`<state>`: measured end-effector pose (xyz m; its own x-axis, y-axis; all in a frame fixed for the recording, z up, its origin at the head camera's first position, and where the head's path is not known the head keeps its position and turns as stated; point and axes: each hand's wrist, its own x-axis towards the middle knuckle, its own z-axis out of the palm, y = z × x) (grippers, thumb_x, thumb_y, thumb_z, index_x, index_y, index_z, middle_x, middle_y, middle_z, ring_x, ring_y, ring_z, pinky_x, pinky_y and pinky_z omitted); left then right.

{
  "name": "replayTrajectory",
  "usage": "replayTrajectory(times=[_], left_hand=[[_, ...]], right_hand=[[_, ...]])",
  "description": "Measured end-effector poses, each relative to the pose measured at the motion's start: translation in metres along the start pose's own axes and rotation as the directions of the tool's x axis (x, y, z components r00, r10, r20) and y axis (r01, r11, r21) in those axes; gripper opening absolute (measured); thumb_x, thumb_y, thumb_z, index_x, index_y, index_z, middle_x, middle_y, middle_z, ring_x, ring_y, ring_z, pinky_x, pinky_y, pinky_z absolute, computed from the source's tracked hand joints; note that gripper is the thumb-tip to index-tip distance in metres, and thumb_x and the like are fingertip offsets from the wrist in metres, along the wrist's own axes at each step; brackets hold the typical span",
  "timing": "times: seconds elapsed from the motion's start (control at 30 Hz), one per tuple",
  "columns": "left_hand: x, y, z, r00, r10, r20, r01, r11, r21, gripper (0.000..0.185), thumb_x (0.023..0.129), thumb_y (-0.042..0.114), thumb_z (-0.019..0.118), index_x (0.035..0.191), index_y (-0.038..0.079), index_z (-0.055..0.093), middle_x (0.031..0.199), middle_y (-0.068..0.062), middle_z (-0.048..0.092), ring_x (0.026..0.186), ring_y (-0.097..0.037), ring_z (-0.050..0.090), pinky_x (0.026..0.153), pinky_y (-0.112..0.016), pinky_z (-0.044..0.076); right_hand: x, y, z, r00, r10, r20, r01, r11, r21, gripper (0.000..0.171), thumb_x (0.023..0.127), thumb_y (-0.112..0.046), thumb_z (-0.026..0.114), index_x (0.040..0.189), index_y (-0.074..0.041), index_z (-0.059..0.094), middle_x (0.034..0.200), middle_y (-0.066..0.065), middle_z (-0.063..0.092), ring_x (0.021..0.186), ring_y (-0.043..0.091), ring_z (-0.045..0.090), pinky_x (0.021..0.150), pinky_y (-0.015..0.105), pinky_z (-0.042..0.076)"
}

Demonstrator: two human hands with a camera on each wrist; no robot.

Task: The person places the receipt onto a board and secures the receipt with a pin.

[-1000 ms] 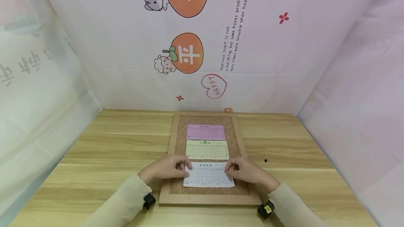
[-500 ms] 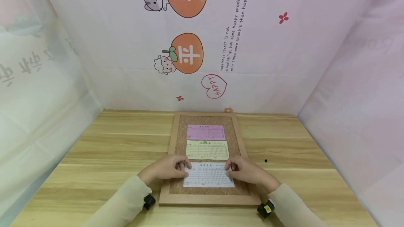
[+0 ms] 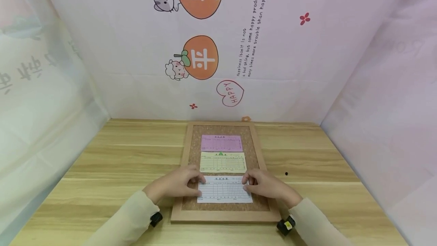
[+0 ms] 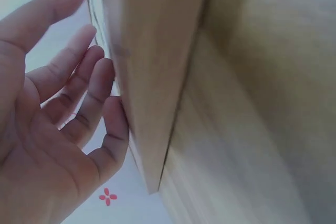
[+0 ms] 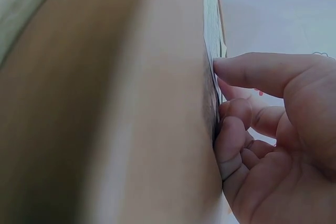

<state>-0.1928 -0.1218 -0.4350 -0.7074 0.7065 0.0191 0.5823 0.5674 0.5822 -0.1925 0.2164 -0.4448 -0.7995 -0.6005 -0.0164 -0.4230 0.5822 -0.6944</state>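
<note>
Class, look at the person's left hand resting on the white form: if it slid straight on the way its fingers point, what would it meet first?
The left hand points right across the white printed form. It would probably first meet the right hand, which rests on the form's opposite edge.

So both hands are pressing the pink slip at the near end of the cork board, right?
Not quite: the head view shows the left hand and right hand on the white slip at the cork board's near end; the pink slip lies farthest away.
</note>
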Motion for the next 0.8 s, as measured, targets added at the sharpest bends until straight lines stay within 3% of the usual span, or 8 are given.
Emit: replayTrajectory(times=[0.2, 0.53, 0.8], left_hand=[[-0.007, 0.001, 0.000, 1.000, 0.007, -0.003, -0.007, 0.999, 0.032, 0.046, 0.088, 0.038, 0.078, 0.123, 0.009, 0.067, 0.118, 0.004, 0.057, 0.104, -0.012, 0.055, 0.093, -0.033, 0.048], [-0.012, 0.002, 0.001, 1.000, -0.012, 0.005, 0.011, 0.998, 0.060, 0.061, 0.083, 0.041, 0.082, 0.130, 0.007, 0.062, 0.124, 0.002, 0.055, 0.110, -0.013, 0.053, 0.099, -0.035, 0.046], [-0.011, -0.003, 0.001, 0.999, -0.004, 0.038, 0.004, 1.000, -0.002, 0.064, 0.083, 0.040, 0.083, 0.132, 0.008, 0.058, 0.127, 0.001, 0.053, 0.111, -0.014, 0.053, 0.099, -0.031, 0.046]], right_hand=[[0.002, -0.001, -0.002, 1.000, -0.023, -0.002, 0.023, 1.000, -0.003, 0.006, 0.093, -0.006, 0.069, 0.097, -0.007, 0.064, 0.076, -0.002, 0.051, 0.066, 0.008, 0.046, 0.056, 0.022, 0.039], [0.001, -0.005, -0.003, 1.000, -0.026, 0.005, 0.026, 0.999, 0.024, 0.008, 0.094, -0.009, 0.070, 0.098, -0.006, 0.064, 0.077, -0.001, 0.052, 0.066, 0.010, 0.046, 0.057, 0.023, 0.040], [-0.001, -0.004, -0.004, 0.999, -0.027, 0.018, 0.026, 1.000, 0.017, 0.008, 0.095, -0.011, 0.069, 0.099, -0.006, 0.064, 0.078, -0.002, 0.052, 0.068, 0.010, 0.047, 0.058, 0.023, 0.041]])
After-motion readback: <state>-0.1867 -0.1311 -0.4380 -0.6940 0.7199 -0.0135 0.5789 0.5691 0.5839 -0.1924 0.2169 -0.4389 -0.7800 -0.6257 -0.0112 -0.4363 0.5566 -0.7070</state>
